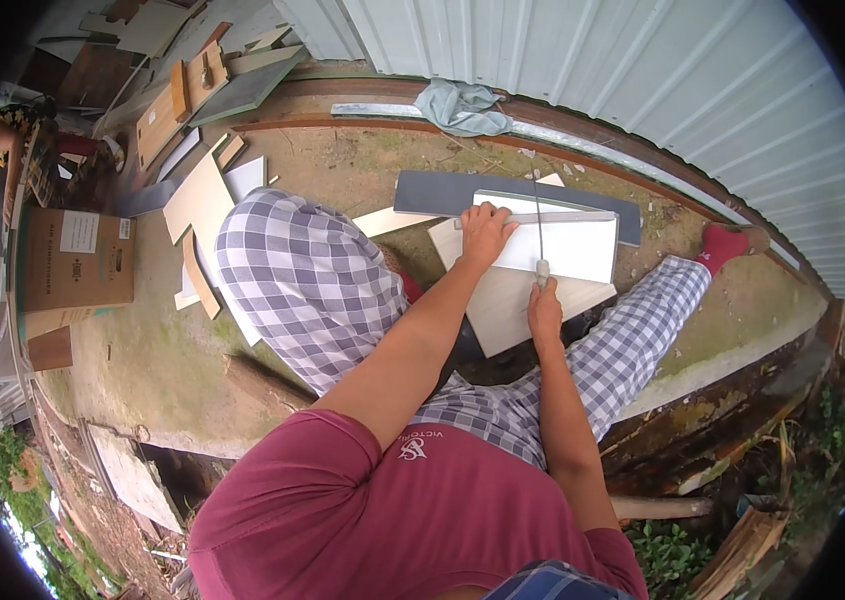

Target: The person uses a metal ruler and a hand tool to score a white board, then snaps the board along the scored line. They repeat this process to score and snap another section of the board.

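Board (588, 252), white, lies on a beige panel (513, 318), between the person's legs (288, 270). Left hand (488, 232) is at the board's left end, fingers part spread over the grey strip (583, 216) lying across it; can't tell if they grip. Right hand (545, 312) is at the board's near edge, closed round the handle of a thin tool (543, 270), its shaft pointing across the board. Dark panel (428, 190) shows past the board's far edge, crumpled cloth (463, 107) farther beyond.
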`<move>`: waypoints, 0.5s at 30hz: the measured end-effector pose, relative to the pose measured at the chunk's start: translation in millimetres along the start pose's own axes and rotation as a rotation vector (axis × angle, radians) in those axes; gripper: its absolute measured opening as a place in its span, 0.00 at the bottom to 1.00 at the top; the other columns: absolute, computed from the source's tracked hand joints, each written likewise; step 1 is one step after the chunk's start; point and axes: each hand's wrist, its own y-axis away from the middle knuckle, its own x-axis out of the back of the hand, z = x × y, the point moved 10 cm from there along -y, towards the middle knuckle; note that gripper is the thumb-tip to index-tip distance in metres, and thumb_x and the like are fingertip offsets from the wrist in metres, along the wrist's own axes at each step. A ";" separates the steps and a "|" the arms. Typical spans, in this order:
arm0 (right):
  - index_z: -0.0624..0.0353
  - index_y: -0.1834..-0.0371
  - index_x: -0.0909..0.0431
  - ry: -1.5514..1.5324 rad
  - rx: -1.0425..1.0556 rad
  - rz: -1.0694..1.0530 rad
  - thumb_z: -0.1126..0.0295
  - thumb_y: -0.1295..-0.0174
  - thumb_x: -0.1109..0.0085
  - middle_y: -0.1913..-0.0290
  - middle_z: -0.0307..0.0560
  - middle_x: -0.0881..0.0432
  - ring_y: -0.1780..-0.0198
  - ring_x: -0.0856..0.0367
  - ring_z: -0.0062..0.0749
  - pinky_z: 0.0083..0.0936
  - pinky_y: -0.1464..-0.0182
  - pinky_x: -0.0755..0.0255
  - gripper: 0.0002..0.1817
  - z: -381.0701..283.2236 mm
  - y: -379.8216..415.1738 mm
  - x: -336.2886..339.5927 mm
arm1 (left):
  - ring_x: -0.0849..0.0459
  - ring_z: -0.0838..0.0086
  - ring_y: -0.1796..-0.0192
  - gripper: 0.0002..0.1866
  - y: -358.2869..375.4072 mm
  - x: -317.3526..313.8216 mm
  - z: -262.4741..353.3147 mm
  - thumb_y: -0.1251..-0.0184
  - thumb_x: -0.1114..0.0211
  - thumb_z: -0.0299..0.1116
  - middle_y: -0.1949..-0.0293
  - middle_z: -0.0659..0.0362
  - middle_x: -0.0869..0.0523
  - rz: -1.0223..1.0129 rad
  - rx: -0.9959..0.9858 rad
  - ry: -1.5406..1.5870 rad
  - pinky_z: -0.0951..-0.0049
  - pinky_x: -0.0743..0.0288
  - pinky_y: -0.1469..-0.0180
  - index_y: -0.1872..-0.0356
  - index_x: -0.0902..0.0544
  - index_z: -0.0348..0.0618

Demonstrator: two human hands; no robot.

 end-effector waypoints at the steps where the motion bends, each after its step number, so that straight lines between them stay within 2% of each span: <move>1: 0.59 0.50 0.40 -0.002 -0.001 -0.002 0.61 0.34 0.56 0.69 0.67 0.21 0.63 0.22 0.64 0.52 0.60 0.30 0.16 0.6 -0.2 -0.5 | 0.27 0.62 0.58 0.12 0.2 -0.5 -0.1 0.48 0.33 0.41 0.65 0.57 0.24 0.000 -0.002 -0.003 0.60 0.40 0.52 0.64 0.19 0.50; 15: 0.60 0.49 0.40 -0.017 -0.004 -0.015 0.60 0.34 0.57 0.68 0.68 0.21 0.62 0.22 0.64 0.52 0.59 0.30 0.17 2.2 -0.6 -1.4 | 0.27 0.61 0.58 0.12 0.0 0.5 1.6 0.48 0.33 0.41 0.65 0.57 0.24 -0.001 -0.006 -0.012 0.60 0.40 0.54 0.64 0.19 0.49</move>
